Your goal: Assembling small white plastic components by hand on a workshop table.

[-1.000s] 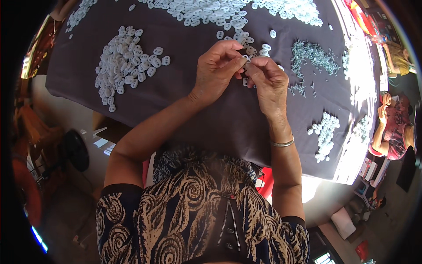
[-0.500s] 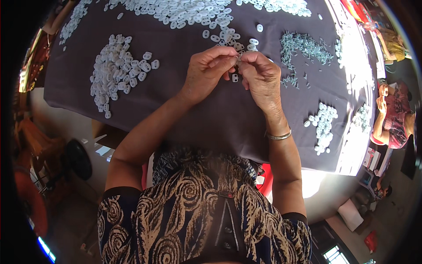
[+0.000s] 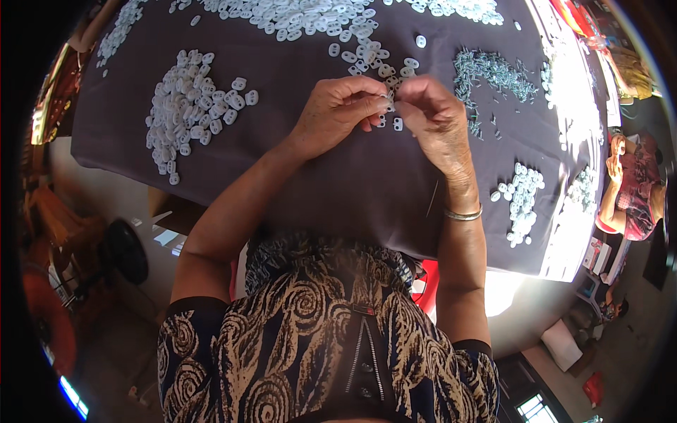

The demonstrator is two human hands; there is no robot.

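My left hand (image 3: 343, 109) pinches a small pale plastic piece (image 3: 387, 101) between thumb and forefinger. Close by on its right is my right hand (image 3: 436, 116), its fingers curled and smeared by motion; what they hold, if anything, does not show. Under and beyond the fingertips lie loose white oval two-holed plastic pieces (image 3: 386, 70). One such piece (image 3: 398, 124) rests just below the gap between the hands. To the right of my right hand spreads a heap of small metal pins, perhaps rivets or screws (image 3: 493, 76).
A large heap of white oval pieces (image 3: 296, 17) covers the far side of the dark tablecloth (image 3: 282, 77). Another heap (image 3: 182, 106) lies left, and a smaller one (image 3: 522, 201) right. A thin pale line (image 3: 432, 197) shows beside my right wrist. Another person (image 3: 631, 183) sits at the right.
My right hand has drawn away from the left, rightward and slightly nearer to me. The left hand keeps its pinch. A loose piece now shows between them.
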